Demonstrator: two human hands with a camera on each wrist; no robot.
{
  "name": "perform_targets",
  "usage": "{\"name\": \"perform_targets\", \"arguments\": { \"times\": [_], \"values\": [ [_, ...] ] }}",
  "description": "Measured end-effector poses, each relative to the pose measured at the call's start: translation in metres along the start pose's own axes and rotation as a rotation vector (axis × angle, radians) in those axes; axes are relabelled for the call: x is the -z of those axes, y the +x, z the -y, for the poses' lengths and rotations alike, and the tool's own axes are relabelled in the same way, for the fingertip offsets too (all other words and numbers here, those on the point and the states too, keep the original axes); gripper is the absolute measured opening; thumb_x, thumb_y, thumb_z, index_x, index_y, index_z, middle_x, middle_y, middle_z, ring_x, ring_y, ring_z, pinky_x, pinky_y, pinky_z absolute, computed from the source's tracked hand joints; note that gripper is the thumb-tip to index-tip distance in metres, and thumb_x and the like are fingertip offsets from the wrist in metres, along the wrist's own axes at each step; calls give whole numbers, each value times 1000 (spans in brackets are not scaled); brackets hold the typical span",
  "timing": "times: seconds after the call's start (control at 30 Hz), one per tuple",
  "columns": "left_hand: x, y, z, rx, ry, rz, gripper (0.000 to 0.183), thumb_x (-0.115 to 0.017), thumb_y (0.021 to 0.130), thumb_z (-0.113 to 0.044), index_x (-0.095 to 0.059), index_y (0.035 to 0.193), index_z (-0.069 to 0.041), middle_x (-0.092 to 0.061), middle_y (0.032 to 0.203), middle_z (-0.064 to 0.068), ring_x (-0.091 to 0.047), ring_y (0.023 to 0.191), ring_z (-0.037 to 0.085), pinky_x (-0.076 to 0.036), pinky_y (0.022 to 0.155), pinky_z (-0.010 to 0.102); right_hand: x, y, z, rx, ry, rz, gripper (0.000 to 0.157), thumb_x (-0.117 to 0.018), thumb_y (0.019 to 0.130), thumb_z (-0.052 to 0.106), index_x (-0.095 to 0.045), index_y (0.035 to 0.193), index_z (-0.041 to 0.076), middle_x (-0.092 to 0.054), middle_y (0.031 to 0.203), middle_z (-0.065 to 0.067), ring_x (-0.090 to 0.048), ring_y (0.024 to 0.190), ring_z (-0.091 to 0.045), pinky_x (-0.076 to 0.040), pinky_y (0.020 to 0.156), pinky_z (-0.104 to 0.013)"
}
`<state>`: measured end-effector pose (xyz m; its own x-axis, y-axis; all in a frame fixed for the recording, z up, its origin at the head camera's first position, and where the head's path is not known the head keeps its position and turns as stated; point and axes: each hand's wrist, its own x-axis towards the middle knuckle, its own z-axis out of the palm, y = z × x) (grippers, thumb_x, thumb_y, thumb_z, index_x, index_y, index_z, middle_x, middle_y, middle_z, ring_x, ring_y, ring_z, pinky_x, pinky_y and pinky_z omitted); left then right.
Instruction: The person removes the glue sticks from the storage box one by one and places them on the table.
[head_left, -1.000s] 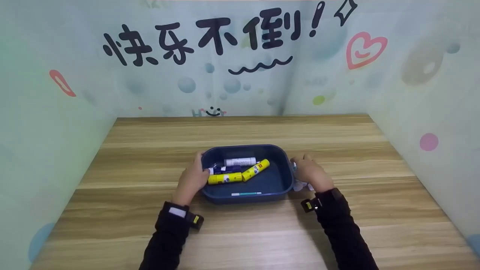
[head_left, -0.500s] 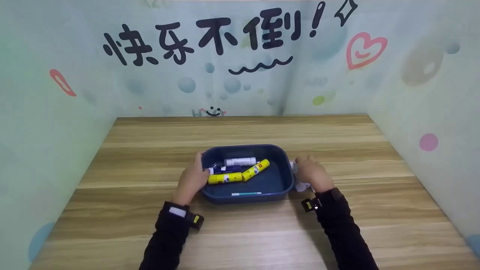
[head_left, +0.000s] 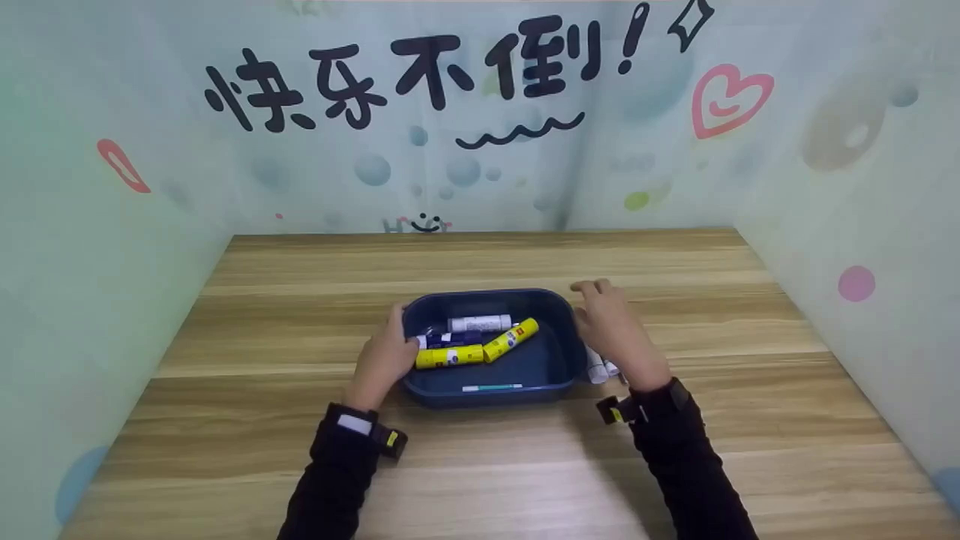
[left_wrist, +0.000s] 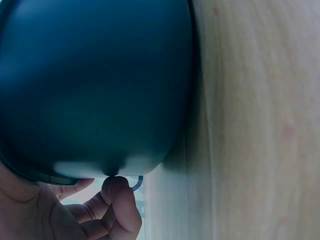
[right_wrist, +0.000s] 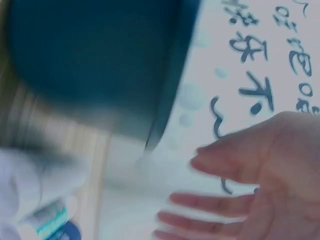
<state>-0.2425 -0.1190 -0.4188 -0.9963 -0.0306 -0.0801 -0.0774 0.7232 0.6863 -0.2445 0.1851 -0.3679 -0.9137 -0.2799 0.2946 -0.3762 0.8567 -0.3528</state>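
A dark blue plastic bin (head_left: 541,379) sits mid-table. My left hand (head_left: 384,358) grips its left end, thumb over the rim; in the left wrist view the fingers (left_wrist: 120,200) curl against its outer wall. Inside lie two yellow glue sticks (head_left: 450,356), a white tube (head_left: 480,323), a dark blue tube (head_left: 457,340) and a thin white-and-teal marker (head_left: 492,388). Over the right end is my right hand (head_left: 611,322), holding nothing, its fingers stretched out in the right wrist view. Beneath that wrist, white cylinders (head_left: 597,369) lie beside the bin, partly hidden.
The wood-grain table (head_left: 300,300) runs back to a printed backdrop (head_left: 480,180), with similar panels on both sides. In the right wrist view, white cylinders (right_wrist: 35,185) and a teal-banded piece (right_wrist: 52,220) lie below the bin.
My right hand has risen away from the white pieces beside the bin, moving back and up, and its fingers have spread. The left hand and the bin have stayed put.
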Motion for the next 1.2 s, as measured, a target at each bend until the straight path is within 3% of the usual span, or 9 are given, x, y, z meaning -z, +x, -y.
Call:
{"name": "perform_targets", "arguments": {
  "times": [0.07, 0.17, 0.3, 0.4, 0.5, 0.6, 0.73, 1.0, 1.2],
  "values": [
    [0, 0, 0, -2, 4, -2, 58, -48, 91, -13, -25, 144, -9, -41, 140, 24, -46, 122, 40, -38, 100, 53, -2, 0, 9, 97, 45, 6, 32, -56, 86, 3, -55, 117, -4, -54, 113, -26, -52, 104, -42, -43, 90, -51],
    [0, 1, 0, -4, 4, -7, 58, -48, 91, -13, -26, 143, -9, -41, 140, 25, -45, 123, 40, -37, 100, 53, -8, 0, 20, 192, 78, 145, 33, -60, 86, 8, -56, 119, 0, -55, 117, -21, -53, 110, -37, -44, 94, -48],
    [0, 1, 1, -5, -2, -5, 58, -48, 90, -13, -25, 144, -9, -41, 140, 24, -45, 124, 40, -37, 101, 53, -24, -1, 29, 196, 56, 376, 34, -61, 88, 15, -59, 119, 3, -57, 121, -16, -53, 114, -31, -43, 97, -45],
    [-1, 0, 0, -4, -3, 2, 58, -48, 91, -13, -24, 144, -10, -41, 141, 24, -45, 124, 40, -37, 101, 53, -39, -1, 29, 200, 39, 465, 32, -62, 87, 19, -61, 117, 5, -60, 116, -12, -55, 110, -27, -44, 95, -42],
    [-1, 0, 0, -6, 0, 1, 58, -48, 91, -14, -24, 143, -10, -42, 139, 24, -47, 122, 40, -38, 99, 53, -50, 0, 26, 229, 71, 489, 30, -64, 86, 21, -63, 112, 4, -63, 107, -9, -56, 100, -22, -45, 90, -39],
    [-1, 0, -2, -2, 13, 2, 57, -48, 91, -14, -25, 143, -11, -50, 131, 24, -57, 105, 38, -46, 86, 49, -56, 2, 22, 258, 157, 505, 27, -65, 86, 22, -65, 107, 5, -65, 96, -7, -58, 87, -18, -47, 81, -34],
    [-1, -1, -3, 9, 29, 1, 56, -48, 91, -15, -25, 142, -13, -55, 126, 23, -58, 87, 31, -46, 73, 43, -56, 3, 20, 279, 257, 558, 21, -62, 88, 24, -68, 102, 8, -67, 90, -2, -58, 78, -10, -48, 72, -26],
    [-2, -1, -2, 24, 19, 4, 55, -47, 91, -15, -24, 142, -16, -53, 129, 24, -58, 96, 32, -47, 79, 45, -57, 4, 20, 272, 314, 629, 23, -51, 95, 28, -66, 86, 12, -54, 67, 8, -46, 59, -4, -39, 58, -20],
    [-2, -1, -1, 24, 11, 1, 56, -48, 92, -14, -25, 142, -16, -49, 133, 24, -56, 108, 36, -45, 88, 50, -57, 3, 22, 190, 337, 693, 42, -49, 93, 44, -47, 60, 18, -33, 54, 11, -32, 47, -5, -27, 48, -21]
  ]
}}
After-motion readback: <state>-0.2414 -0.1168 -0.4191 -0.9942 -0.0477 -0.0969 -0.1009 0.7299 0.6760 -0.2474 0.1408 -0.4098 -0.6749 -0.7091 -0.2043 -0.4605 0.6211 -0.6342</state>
